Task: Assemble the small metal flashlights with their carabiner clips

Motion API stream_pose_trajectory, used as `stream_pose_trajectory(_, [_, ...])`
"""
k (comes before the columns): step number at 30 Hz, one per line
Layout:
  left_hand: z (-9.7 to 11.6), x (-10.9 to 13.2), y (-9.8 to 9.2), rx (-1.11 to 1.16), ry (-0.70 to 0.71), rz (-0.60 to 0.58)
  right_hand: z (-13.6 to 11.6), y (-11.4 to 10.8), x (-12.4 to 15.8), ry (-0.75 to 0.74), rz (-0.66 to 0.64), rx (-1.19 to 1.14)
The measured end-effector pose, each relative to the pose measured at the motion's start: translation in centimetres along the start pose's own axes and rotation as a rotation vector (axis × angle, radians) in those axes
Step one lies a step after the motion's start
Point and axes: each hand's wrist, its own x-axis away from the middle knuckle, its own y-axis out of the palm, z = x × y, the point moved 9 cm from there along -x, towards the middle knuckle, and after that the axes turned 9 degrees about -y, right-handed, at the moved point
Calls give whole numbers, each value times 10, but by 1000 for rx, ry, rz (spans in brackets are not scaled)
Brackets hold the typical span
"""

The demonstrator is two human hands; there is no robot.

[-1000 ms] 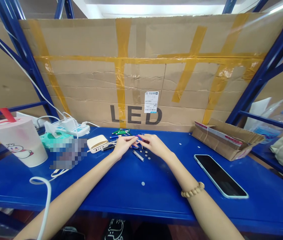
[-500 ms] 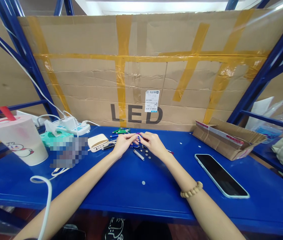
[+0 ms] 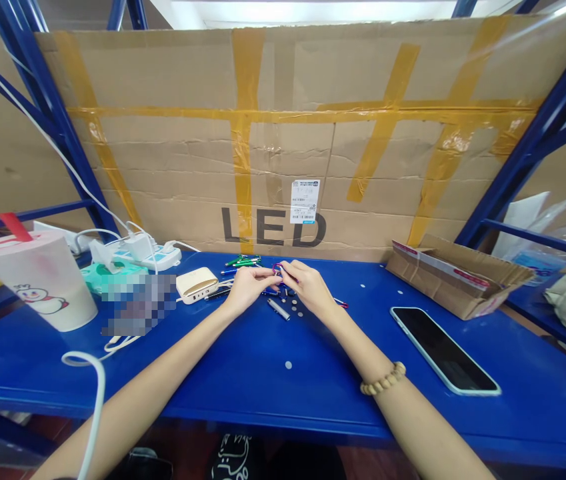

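From where I stand, both forearms slant in over the blue table (image 3: 253, 383) and converge, bringing the hands together just right of the cream power bank (image 3: 196, 285). The left hand (image 3: 250, 289) and right hand (image 3: 307, 285) have their fingertips pinched closed on a thin purple loop (image 3: 277, 268), which sits between them. A beaded bracelet (image 3: 383, 381) circles the right wrist.

Left of the power bank, a lidded cup (image 3: 57, 287) leans outward with a red straw (image 3: 15, 227); I can't make out its contents. Well to the power bank's right stands an open cardboard box (image 3: 437, 293), its bottom hidden from me.
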Motion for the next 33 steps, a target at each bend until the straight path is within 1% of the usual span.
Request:
stream_pose_trajectory(3, [3,1,0,-13,2,-25,-1,0,1,-21,10,-24])
stream_pose_trajectory(7, [4,1,1,39,-29,-61,1,-2,2,-5,73,-127])
stream_pose_trajectory(11, [-4,1,5,219,-109,-73,4,-5,2,57,175,-193])
stream_pose_trajectory(14, [-9,1,9,354,-151,-66,6,-6,2,102,224,-215])
stream_pose_trajectory(18, [-11,2,10,428,-160,-21,5,-9,2,97,288,-217])
stream_pose_trajectory(22, [-12,4,16,540,-200,-43,3,-12,4,98,346,-182])
stream_pose_trajectory(24, [-10,5,16,546,-194,-49,2,-12,4,97,350,-167])
stream_pose_trajectory(29, [-3,6,14,469,-126,-52,0,-14,3,71,339,-127])
stream_pose_trajectory(33, [-1,7,15,451,-110,-66,2,-15,3,49,321,-87])
